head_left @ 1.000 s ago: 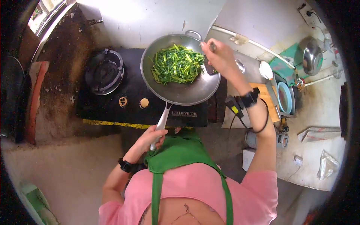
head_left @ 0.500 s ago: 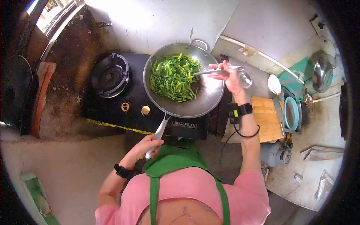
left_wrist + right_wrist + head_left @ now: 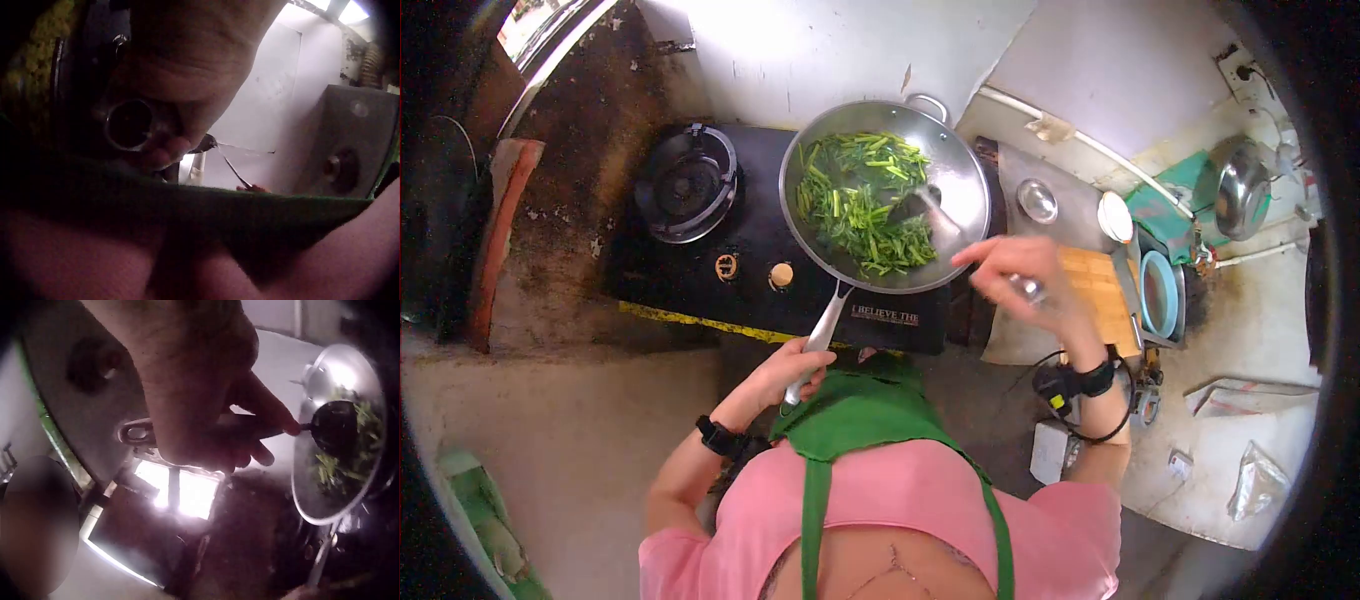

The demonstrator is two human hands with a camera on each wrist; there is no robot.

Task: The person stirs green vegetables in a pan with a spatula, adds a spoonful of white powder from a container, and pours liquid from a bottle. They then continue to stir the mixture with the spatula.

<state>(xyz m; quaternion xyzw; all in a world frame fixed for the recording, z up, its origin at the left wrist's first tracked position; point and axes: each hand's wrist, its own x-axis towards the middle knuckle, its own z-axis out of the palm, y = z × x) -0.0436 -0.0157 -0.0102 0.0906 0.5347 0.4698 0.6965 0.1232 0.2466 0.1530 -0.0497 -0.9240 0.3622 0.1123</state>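
A steel wok (image 3: 962, 185) sits on the right side of the black stove, with chopped leafy greens (image 3: 870, 240) spread over its left and lower part. My left hand (image 3: 785, 370) grips the wok's long metal handle (image 3: 828, 320) near its end. Over the wok's lower right rim, my right hand (image 3: 1030, 285) holds a wok spatula by its handle. The dark head of the spatula (image 3: 334, 428) is down among the greens in the right wrist view. That view also shows the handle's looped end (image 3: 134, 432) sticking out behind the hand.
An unused burner (image 3: 688, 190) lies left of the wok, above two knobs (image 3: 781, 275). To the right are a small metal bowl (image 3: 1037, 201), a white bowl (image 3: 1114, 217), a wooden cutting board (image 3: 1090, 290) with a knife (image 3: 1124, 280), and a blue basin (image 3: 1159, 293).
My right hand has swung from above the wok's right side down to its lower right rim, moving the spatula through the greens, which have spread out. The left hand keeps its grip.
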